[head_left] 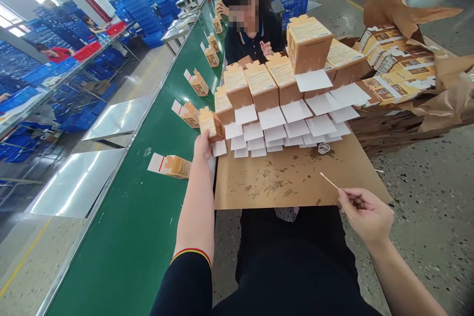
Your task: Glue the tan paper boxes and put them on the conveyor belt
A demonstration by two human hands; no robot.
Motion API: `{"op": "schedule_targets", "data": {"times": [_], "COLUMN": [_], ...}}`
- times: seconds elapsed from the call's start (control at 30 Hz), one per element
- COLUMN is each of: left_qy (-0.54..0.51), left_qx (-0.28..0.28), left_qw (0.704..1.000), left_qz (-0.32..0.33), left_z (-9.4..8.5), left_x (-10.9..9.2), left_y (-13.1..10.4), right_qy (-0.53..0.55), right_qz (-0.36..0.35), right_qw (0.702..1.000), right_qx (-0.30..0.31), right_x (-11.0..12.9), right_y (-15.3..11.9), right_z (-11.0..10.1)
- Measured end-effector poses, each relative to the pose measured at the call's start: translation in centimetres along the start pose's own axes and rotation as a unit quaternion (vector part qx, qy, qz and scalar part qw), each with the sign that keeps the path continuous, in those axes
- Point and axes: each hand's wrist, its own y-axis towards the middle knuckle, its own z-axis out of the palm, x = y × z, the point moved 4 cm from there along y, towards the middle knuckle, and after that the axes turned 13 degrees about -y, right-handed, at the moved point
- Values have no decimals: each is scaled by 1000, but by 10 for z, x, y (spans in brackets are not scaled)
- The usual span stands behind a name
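The left hand (202, 148) grasps an open-flapped carton (212, 121) beside the carton stack (262, 90); the right hand (368, 213) pinches a cotton swab (329, 180); carton handling seems the step, calling next for a steady grip.

Dk. short-sleeved shirt (281, 276) is worn w/ blk. lower garment (257, 239); L sleeve (185, 284) is edged w/ narrow red & yellow stripes (192, 251). L forearm (195, 207), R forearm (405, 274), L hand (202, 147) & R hand (370, 215) are seen bare.
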Motion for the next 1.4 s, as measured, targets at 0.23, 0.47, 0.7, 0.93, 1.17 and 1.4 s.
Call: {"op": "schedule_targets", "data": {"times": [0.23, 0.47, 0.7, 0.93, 1.17, 1.4], "left_qy": [-197, -139, -90, -80, -20, 208], "left_qx": [58, 31, 26, 28, 54, -5], "left_qw": [978, 989, 996, 996, 998, 970], "left_qz": [-41, -44, -16, -17, 20, 124], "left_z": [-64, -62, -60, -60, -58, -56], "left_x": [38, 100, 98, 98, 95, 108], "left_y": [-117, -193, -188, -191, -206, -233], "right_qy": [-4, 45, -12, -26, -8, 38], "right_qz": [-55, -221, -341, -331, -260, -158], "right_qw": [996, 957, 908, 907, 942, 972], "right_qx": [65, 181, 244, 258, 213, 170], "right_x": [19, 58, 55, 48, 38, 29], "right_y": [-14, -37, -58, -66, -35, -30], "right_z": [16, 100, 139, 146, 135, 97]}}
